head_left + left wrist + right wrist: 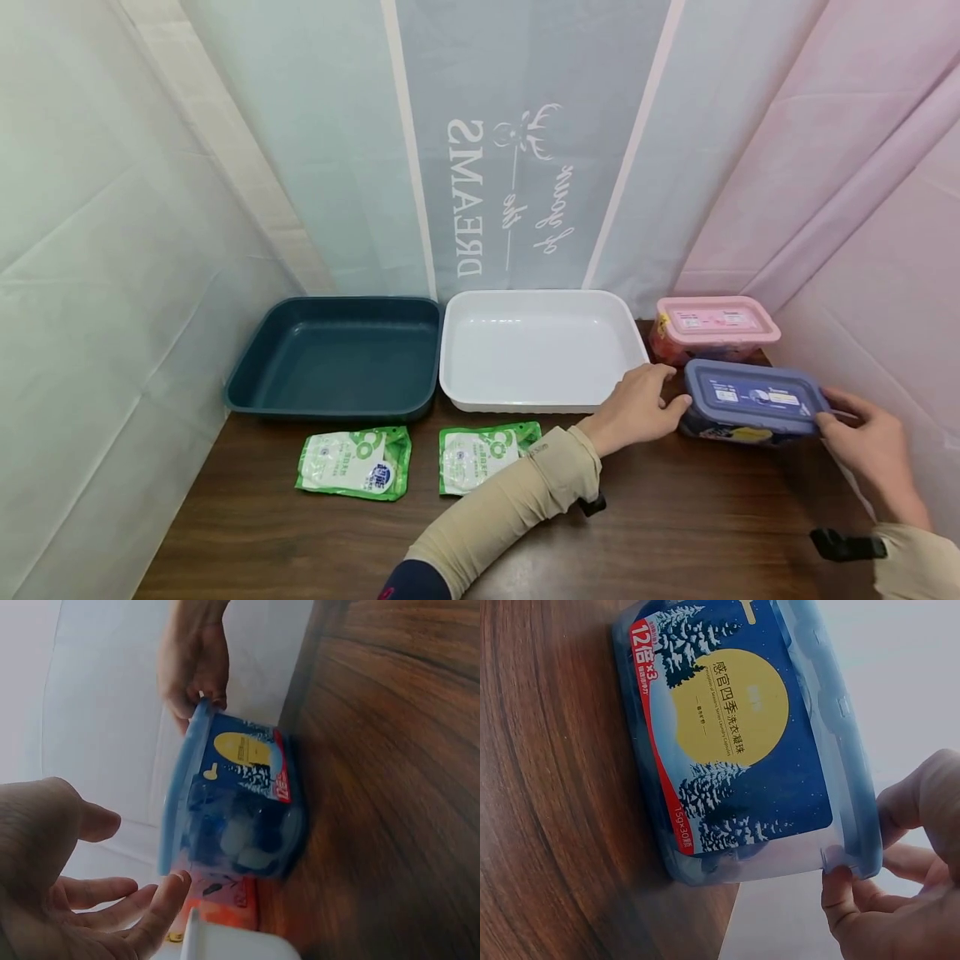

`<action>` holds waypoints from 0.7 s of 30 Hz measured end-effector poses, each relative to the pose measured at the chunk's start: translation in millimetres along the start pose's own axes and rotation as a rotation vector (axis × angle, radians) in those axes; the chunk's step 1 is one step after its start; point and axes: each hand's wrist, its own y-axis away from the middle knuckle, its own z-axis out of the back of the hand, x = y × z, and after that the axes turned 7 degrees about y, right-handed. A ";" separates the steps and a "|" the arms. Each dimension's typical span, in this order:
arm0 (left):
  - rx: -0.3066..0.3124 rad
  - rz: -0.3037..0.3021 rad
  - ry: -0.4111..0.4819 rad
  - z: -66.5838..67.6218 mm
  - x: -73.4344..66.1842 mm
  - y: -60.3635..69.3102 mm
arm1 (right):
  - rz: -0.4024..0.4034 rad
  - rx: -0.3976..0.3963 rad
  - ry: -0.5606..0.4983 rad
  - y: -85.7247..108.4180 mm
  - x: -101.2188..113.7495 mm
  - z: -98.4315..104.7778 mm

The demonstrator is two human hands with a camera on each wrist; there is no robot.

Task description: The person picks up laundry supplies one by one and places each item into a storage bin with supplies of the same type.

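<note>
A blue-lidded tub of laundry capsules (756, 400) is at the right side of the table, its dark label with a yellow disc and snowy trees facing the right wrist camera. My right hand (873, 446) pinches the lid's right end, thumb on the lid and fingertips beneath its rim (855, 742). Close to the tub's other end, my left hand (637, 407) has its fingers spread and holds nothing. In the left wrist view those fingers (169, 904) come near the lid's edge; contact cannot be told. Just behind stands a pink-lidded tub (716, 325).
A dark teal tray (337, 358) and a white tray (540, 358) stand side by side at the back. Two green-and-white pouches (354, 462) (476, 458) lie in front of them, one partly behind my left sleeve. Curtains hang behind and on both sides.
</note>
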 end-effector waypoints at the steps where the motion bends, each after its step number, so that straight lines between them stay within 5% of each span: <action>1: 0.000 0.004 0.000 -2.0 -0.7 -0.5 | 0.001 -0.002 0.005 0.7 0.6 0.1; 21: -0.079 0.038 -0.011 -18.6 -5.2 1.7 | -0.043 -0.020 0.127 10.6 6.4 -4.6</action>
